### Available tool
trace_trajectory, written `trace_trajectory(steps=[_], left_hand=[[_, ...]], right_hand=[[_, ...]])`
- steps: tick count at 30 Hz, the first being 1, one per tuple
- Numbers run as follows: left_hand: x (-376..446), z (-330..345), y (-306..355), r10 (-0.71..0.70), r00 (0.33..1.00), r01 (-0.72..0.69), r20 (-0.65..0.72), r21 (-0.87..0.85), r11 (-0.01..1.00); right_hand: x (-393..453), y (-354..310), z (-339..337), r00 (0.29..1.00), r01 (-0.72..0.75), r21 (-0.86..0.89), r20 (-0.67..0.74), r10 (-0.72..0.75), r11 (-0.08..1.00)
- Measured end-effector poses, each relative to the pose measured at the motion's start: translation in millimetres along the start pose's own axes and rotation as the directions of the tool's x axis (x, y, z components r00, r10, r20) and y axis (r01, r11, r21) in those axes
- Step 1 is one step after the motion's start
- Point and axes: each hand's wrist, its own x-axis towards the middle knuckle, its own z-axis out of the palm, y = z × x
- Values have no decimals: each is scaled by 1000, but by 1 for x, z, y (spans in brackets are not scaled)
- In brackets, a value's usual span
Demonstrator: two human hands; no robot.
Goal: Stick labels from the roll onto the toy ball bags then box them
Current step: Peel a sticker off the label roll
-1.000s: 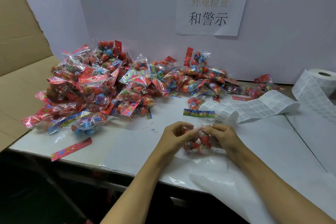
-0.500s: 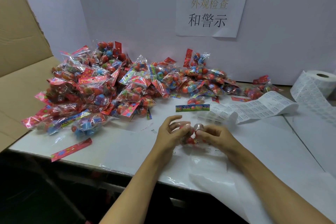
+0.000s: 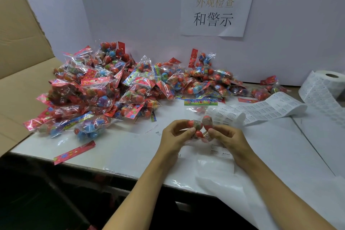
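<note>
Both hands hold one clear toy ball bag (image 3: 200,126) of red balls just above the white table (image 3: 130,147), its green-blue header card pointing away from me. My left hand (image 3: 174,134) pinches the bag's left side. My right hand (image 3: 226,136) grips its right side. A big pile of toy ball bags (image 3: 112,87) covers the table's far left and middle. The label roll (image 3: 328,84) stands at the far right, and its strip of labels (image 3: 261,110) trails leftward to a spot behind my hands.
An open cardboard box (image 3: 20,80) stands at the table's left edge. A white partition with a paper sign (image 3: 216,7) closes the back. A loose red header card (image 3: 74,152) lies near the front edge. White backing paper (image 3: 233,183) hangs over the front right.
The bag has been tilted up in my hands, so its balls now show above my fingers and its header card has shifted slightly left. Both hands kept their hold.
</note>
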Motion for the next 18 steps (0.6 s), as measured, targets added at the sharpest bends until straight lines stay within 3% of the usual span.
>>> trace_trajectory(steps=[5,9,18], left_hand=[[4,1,0,-64,986,54,-155,-66,996],[4,-1,-4,-29,997,29,-73,-5,1000],[2,1,-1,-31,997,30,-74,-4,1000]], right_hand=[[1,5,0,999,40,-6,6,-40,999],[2,6,-1,999,39,11,-32,-39,999],[1,5,-2,998,35,-1,-53,-35,999]])
